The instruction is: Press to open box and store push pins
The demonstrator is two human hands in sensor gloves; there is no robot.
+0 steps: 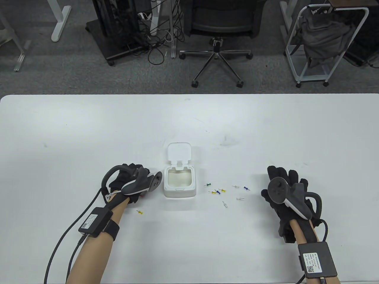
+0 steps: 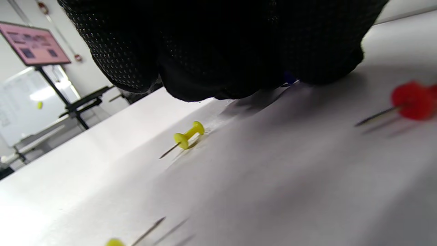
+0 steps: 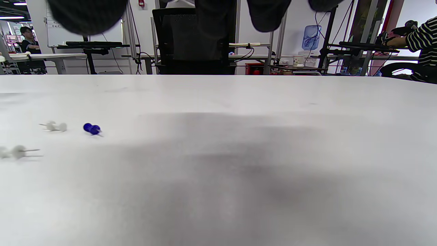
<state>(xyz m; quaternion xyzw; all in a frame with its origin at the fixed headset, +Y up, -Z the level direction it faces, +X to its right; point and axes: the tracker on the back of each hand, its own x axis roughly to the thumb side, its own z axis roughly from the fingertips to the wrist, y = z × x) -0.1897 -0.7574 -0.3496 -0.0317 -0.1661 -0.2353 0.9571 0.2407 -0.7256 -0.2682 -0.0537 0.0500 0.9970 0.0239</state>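
The white box [image 1: 179, 184] stands at the table's middle with its lid [image 1: 178, 152] flipped up and back; its inside looks empty. Several push pins lie to its right, among them a green one [image 1: 208, 185], a blue one [image 1: 245, 188] and a white one [image 1: 240, 198]. My left hand [image 1: 131, 170] rests on the table just left of the box, fingers bunched downward [image 2: 222, 51]. A red pin [image 2: 411, 100] and a yellow pin [image 2: 186, 136] lie beside it. My right hand [image 1: 281, 180] lies flat and empty to the right of the pins.
Another yellow pin [image 1: 139, 212] lies by my left forearm. In the right wrist view a blue pin [image 3: 91, 128] and a white pin [image 3: 54, 126] lie at the left. An office chair [image 1: 217, 26] stands beyond the table's far edge [image 1: 189, 95].
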